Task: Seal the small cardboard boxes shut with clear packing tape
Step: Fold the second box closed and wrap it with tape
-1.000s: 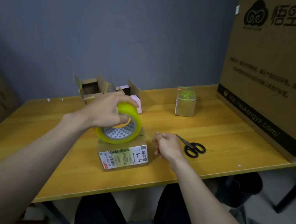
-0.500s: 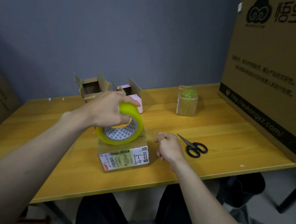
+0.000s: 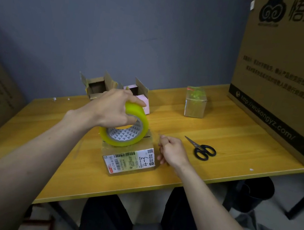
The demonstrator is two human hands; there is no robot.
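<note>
Here the left hand (image 3: 112, 110) grips the tape roll (image 3: 125, 128) over the labelled box (image 3: 130, 157) near the counter's (image 3: 222, 145) front edge. The right hand (image 3: 173, 150), just beside the box, seems to pinch the clear tape end. Scissors (image 3: 201, 150) lie near.

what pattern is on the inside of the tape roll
Small dark triangles on a white core, inside the yellow-green tape roll; head view.

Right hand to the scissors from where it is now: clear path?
Probably yes. The scissors lie on bare table just right of the right hand, nothing between them, but it seems to pinch the tape end and would need to let go.
</note>
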